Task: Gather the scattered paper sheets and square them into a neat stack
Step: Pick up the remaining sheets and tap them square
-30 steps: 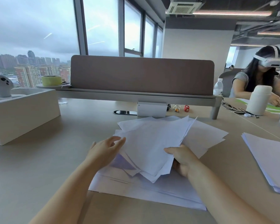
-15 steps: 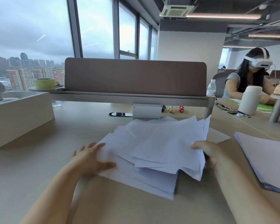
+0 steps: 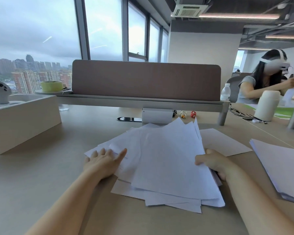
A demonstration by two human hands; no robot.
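A loose pile of white paper sheets (image 3: 166, 160) lies fanned and crooked on the beige table (image 3: 41, 175), corners sticking out at the far and near ends. My left hand (image 3: 103, 161) lies flat with straight fingers on the pile's left edge. My right hand (image 3: 212, 163) grips the pile's right edge, thumb on top and fingers curled underneath. One single sheet (image 3: 222, 141) lies apart on the table just right of the pile.
A second paper stack (image 3: 282, 165) lies at the right edge. A beige box (image 3: 22, 122) stands at the left. A brown divider screen (image 3: 146, 80) and small white box (image 3: 156, 115) are behind. Another person (image 3: 261, 82) sits at the far right beside a white bottle (image 3: 266, 107).
The sheets have been drawn together into a tighter pile under both hands. My left hand moved further onto the pile's left edge; my right hand keeps its grip on the right edge.
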